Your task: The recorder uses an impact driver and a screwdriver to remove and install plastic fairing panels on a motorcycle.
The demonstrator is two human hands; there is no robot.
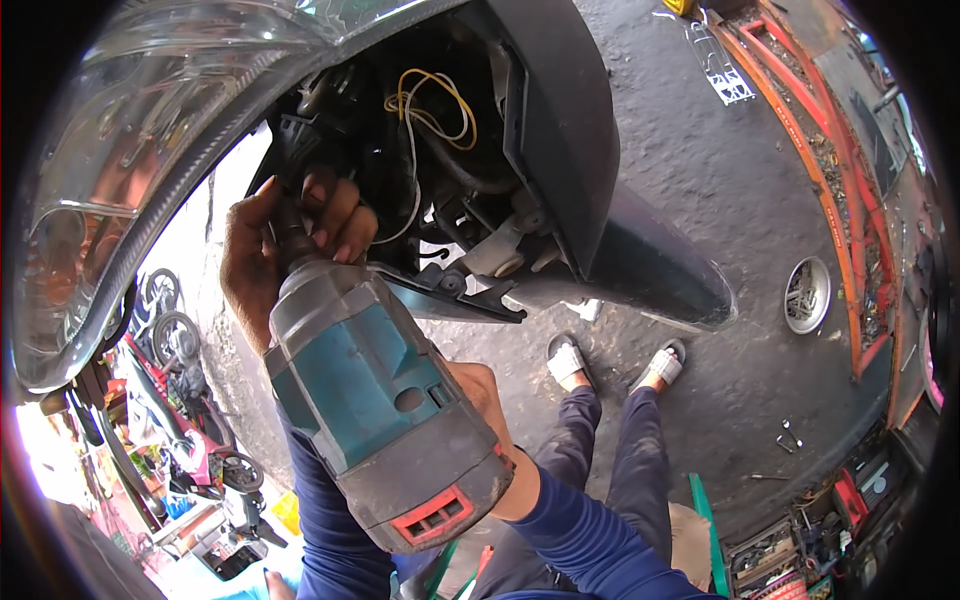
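Note:
A teal and grey cordless impact driver (pixel 370 390) fills the middle, its nose pointing up into the open front of a motor scooter. My right hand (pixel 487 400) grips it from the right, with the handle and most fingers hidden beneath the tool's body. Around the dark socket (pixel 292 232) at the nose, my left hand (pixel 255 245) is closed, fingertips curled over from both sides. The socket's tip and any fastener there are lost in shadow. Above, loose yellow and white wires (pixel 440 105) hang inside the cavity, beside the dark body panel (pixel 565 120) and the clear headlight (pixel 150 150).
A round metal bowl of small parts (pixel 807 295) sits on the floor at right, near an orange metal frame (pixel 830 190). Wrenches (pixel 790 436) lie nearer. An open toolbox (pixel 770 555) is at lower right. Parked motorcycles (pixel 190 440) stand at left.

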